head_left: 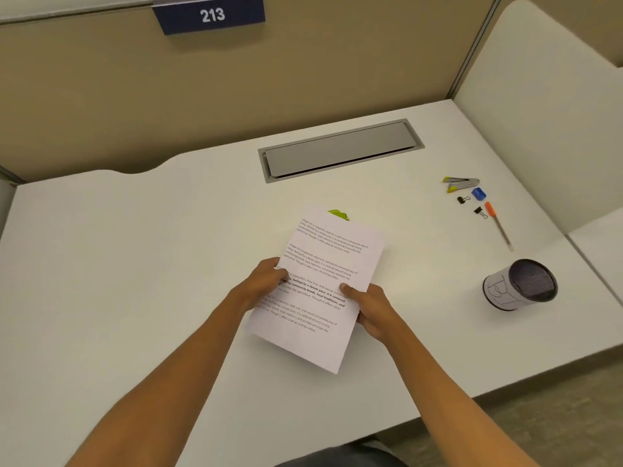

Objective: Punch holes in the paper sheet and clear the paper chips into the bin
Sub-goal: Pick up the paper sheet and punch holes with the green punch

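Left side first: the left hand [266, 279] is closed on the left edge of the paper sheet [317, 291], thumb on top across the printed lines, fingers tucked underneath. Across the page, the right hand [367, 311] pinches the right edge the same way, thumb pressing down on the text. Two hands, one on each side: that keeps the thin sheet flat and lets it be steered by its far edge. The sheet is lifted off the desk [135, 264] at the near end and tilted, its top pointing away and rightward. Just past that top edge peeks something lime-green [338, 214], mostly hidden by the paper; probably the hole punch, though I can't say for sure from here. If so, the page is being lined up to feed in, and no holes show yet. Further right, parked well clear, sit a stapler [462, 184], a blue sharpener [478, 193], two binder clips [464, 199] and an orange-capped pen [498, 227]. Far right stands the mesh bin [521, 284], open mouth tipped this way, ready for chips.
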`<action>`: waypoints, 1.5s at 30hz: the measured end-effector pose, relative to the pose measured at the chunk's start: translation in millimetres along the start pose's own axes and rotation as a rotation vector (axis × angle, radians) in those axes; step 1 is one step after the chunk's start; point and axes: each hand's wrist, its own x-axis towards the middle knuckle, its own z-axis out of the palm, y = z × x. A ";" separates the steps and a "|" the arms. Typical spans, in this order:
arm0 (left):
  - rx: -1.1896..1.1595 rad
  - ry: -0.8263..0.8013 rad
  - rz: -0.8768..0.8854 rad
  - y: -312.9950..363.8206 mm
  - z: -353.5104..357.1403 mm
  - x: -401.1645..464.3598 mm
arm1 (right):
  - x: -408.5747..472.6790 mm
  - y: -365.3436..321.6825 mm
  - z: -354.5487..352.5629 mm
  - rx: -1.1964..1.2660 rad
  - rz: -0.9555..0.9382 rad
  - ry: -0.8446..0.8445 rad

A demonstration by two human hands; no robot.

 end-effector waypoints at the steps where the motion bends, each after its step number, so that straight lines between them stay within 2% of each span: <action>1: 0.012 -0.009 0.002 2.8 1.4 3.5 | 0.6 1.1 -1.6 0.014 -0.007 0.010; 10: 0.172 -0.096 -0.001 42.3 18.9 42.5 | 7.6 12.1 -13.7 0.221 -0.066 0.182; 16: 0.460 -0.132 0.046 76.6 27.7 74.9 | 13.5 25.4 -21.2 0.377 -0.054 0.298; 18: 0.621 -0.008 0.153 88.8 22.5 87.5 | 16.3 30.5 -21.3 0.414 -0.045 0.330; 21: 0.775 0.311 0.330 109.8 16.1 105.5 | 22.2 36.7 -18.2 0.454 -0.030 0.397; 24: 0.775 0.399 0.422 131.8 16.9 123.2 | 28.2 40.4 -12.2 0.488 -0.025 0.448; 29: 0.885 0.266 0.503 145.9 29.6 152.2 | 40.1 47.6 0.5 0.506 -0.009 0.544; 33: 1.055 0.017 0.350 155.5 37.0 166.2 | 45.7 47.2 6.7 0.513 -0.015 0.576; 35: 1.136 -0.058 0.291 160.5 38.9 168.6 | 48.2 46.8 8.6 0.498 -0.023 0.585; 45: 1.110 -0.044 0.232 160.7 39.4 176.1 | 57.8 42.3 19.7 0.475 -0.014 0.609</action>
